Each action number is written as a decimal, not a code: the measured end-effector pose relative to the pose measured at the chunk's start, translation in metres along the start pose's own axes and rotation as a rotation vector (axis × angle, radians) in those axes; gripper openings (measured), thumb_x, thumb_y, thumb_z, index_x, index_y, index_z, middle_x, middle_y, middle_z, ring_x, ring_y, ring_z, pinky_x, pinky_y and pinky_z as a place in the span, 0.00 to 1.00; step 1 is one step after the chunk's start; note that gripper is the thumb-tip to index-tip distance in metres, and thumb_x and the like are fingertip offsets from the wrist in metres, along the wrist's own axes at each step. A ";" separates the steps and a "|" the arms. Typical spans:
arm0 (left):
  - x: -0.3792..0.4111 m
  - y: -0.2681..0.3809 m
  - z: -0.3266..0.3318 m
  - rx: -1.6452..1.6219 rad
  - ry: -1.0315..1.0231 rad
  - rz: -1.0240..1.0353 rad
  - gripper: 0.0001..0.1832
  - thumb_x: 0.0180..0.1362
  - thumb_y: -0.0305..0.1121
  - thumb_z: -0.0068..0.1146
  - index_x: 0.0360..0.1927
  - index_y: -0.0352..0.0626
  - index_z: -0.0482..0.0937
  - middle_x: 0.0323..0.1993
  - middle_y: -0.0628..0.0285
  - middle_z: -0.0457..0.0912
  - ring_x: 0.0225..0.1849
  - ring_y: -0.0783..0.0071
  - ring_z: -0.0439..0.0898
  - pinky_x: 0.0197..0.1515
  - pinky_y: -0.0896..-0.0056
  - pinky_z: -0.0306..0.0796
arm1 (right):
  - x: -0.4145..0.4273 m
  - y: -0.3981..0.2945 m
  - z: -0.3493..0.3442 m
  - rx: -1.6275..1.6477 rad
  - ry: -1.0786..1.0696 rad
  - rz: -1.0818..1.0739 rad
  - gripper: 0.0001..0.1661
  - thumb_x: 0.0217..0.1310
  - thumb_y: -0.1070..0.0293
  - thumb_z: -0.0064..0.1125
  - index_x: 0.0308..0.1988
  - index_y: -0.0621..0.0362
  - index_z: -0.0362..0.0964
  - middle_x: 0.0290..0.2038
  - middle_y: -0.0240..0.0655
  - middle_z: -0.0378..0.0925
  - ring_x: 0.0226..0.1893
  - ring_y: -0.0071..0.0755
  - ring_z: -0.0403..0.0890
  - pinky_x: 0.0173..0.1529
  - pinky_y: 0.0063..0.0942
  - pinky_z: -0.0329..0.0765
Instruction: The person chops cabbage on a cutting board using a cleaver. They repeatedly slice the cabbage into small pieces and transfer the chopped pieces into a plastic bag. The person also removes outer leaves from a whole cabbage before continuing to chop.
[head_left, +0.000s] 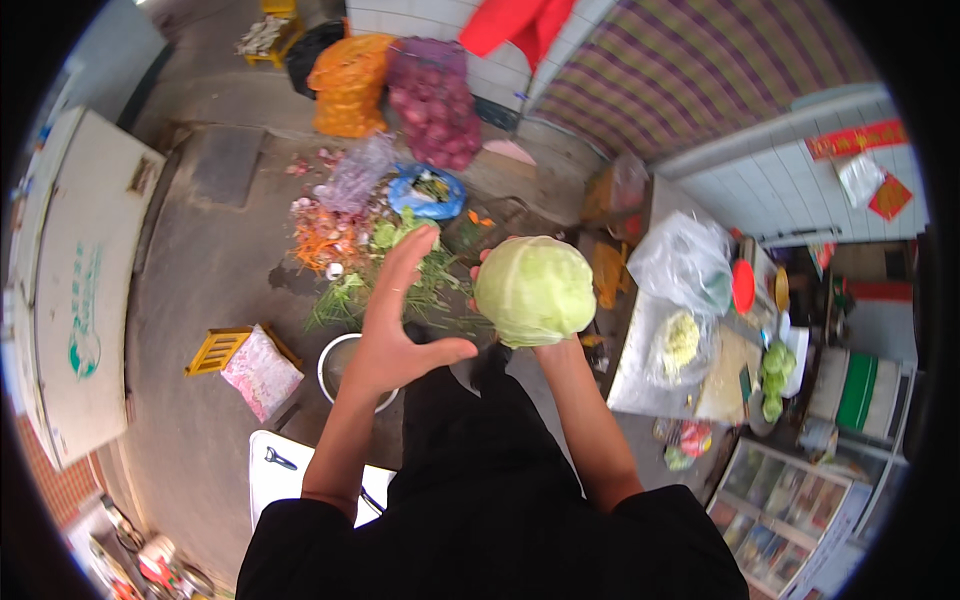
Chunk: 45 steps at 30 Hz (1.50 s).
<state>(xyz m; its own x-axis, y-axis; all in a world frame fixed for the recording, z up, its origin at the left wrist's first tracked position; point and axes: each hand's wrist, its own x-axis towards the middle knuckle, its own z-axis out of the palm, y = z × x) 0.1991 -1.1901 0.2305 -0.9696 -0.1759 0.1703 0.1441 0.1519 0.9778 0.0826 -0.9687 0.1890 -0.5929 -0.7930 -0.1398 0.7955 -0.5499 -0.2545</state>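
A round pale green cabbage (535, 291) rests in my right hand (553, 346), whose fingertips show at its left edge; most of that hand is hidden behind it. To the left of the cabbage, my left hand (401, 330) is raised with thumb and fingers spread, touching nothing. Below both hands, vegetable scraps (330, 240) lie on the floor: orange peelings, onion skins and green stalks. A metal basin (327, 375) is partly hidden by my left wrist. A white table (262, 465) at lower left carries a dark peeler (280, 458).
Mesh sacks of onions (435, 105) and an orange sack (349, 86) stand ahead. A cushion (262, 371) lies on a small yellow chair (217, 351) at left. A metal counter (630, 375) with plastic bags (682, 262) and a cutting board (724, 371) is at right.
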 end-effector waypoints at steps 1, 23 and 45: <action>-0.003 0.003 0.016 0.086 -0.069 0.003 0.67 0.37 0.49 0.88 0.80 0.43 0.60 0.78 0.48 0.62 0.80 0.49 0.61 0.78 0.48 0.58 | -0.015 0.001 -0.003 -0.033 0.186 -0.060 0.38 0.77 0.38 0.43 0.67 0.58 0.70 0.65 0.48 0.77 0.64 0.53 0.79 0.67 0.59 0.77; -0.117 0.093 0.339 0.459 -0.267 0.245 0.58 0.33 0.38 0.81 0.74 0.43 0.66 0.66 0.47 0.73 0.66 0.43 0.73 0.70 0.48 0.67 | -0.383 -0.103 0.023 -1.987 0.249 -0.728 0.26 0.53 0.72 0.76 0.53 0.62 0.81 0.53 0.46 0.75 0.51 0.53 0.75 0.53 0.43 0.76; -0.195 0.147 0.269 1.147 -0.324 -0.026 0.63 0.30 0.38 0.81 0.77 0.51 0.63 0.66 0.47 0.71 0.63 0.44 0.72 0.57 0.47 0.69 | -0.306 -0.038 0.004 -1.917 -0.275 -0.747 0.10 0.46 0.79 0.65 0.27 0.61 0.69 0.31 0.39 0.74 0.31 0.45 0.78 0.32 0.39 0.76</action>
<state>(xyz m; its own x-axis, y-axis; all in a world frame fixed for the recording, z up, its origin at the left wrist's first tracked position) 0.3557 -0.8721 0.3078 -0.9981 0.0370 -0.0484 0.0224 0.9618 0.2728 0.2344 -0.7058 0.2452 -0.4940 -0.7059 0.5076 -0.7505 0.0514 -0.6589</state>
